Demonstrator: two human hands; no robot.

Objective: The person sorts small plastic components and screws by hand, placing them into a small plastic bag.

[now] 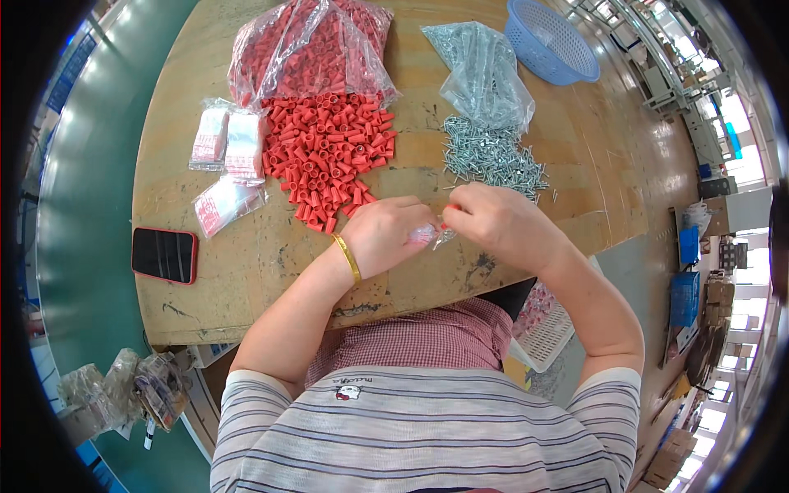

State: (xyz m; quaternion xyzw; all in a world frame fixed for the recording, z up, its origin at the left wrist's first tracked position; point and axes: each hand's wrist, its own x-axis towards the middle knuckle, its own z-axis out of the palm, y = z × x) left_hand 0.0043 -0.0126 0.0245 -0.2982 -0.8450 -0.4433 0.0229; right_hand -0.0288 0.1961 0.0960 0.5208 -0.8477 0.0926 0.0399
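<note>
Near the table's front edge, my left hand (386, 234) is closed on a small clear plastic bag (422, 237) with some red showing. My right hand (500, 222) pinches at the bag's other end. A bit of red shows at its fingertips; whether that is the bag's edge or a separate piece, I cannot tell. Just beyond my left hand lies a heap of short, hollow red plastic caps (329, 156), spilling from a large clear bag (316, 53). Beyond my right hand is a pile of small silvery screws (493, 156), below a clear plastic bag (485, 74).
Left of the red heap lie bundles of small flat bags (243, 144) and a loose stack (226, 204). A red-edged phone (164, 255) rests at the table's left edge. A blue basket (551, 49) stands far right; a white crate (546, 333) sits below the table.
</note>
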